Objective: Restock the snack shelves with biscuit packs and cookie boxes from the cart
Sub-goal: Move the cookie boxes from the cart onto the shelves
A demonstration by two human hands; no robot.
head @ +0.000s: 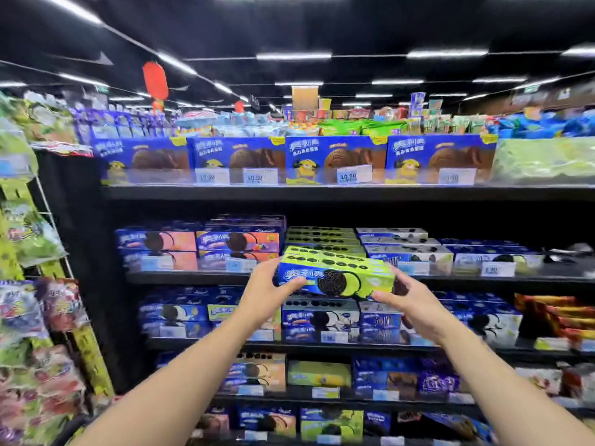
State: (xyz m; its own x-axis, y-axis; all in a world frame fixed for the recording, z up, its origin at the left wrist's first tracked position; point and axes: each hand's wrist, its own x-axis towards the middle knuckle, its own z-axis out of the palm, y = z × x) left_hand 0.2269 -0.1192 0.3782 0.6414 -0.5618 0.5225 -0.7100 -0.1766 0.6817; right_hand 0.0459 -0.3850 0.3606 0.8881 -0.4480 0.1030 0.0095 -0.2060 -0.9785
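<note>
On the far left, bags of snacks are hanging on a wire rack, and I am not touching them. Next along, pink and blue boxes are sitting on the shelf I am working at. My left hand is gripping the left end of the green cookie box, with my fingers curled round it and my thumb lying on the front. The box is up in the air, just in front of the shelf edge, and it is not resting on anything. Its long side is running from left to right, the same way the shelf runs, and its right end is dipping a little lower. Right behind it, a pile of green boxes of the same kind is sitting on the shelf, so I think the box needs to go straight away from me, by that pile. My right hand is gripping the right end, fingers curled round it. Both hands are just as near the box, one at each end, so I think they should push it in together. Further right, white and blue boxes are filling the next spot.
</note>
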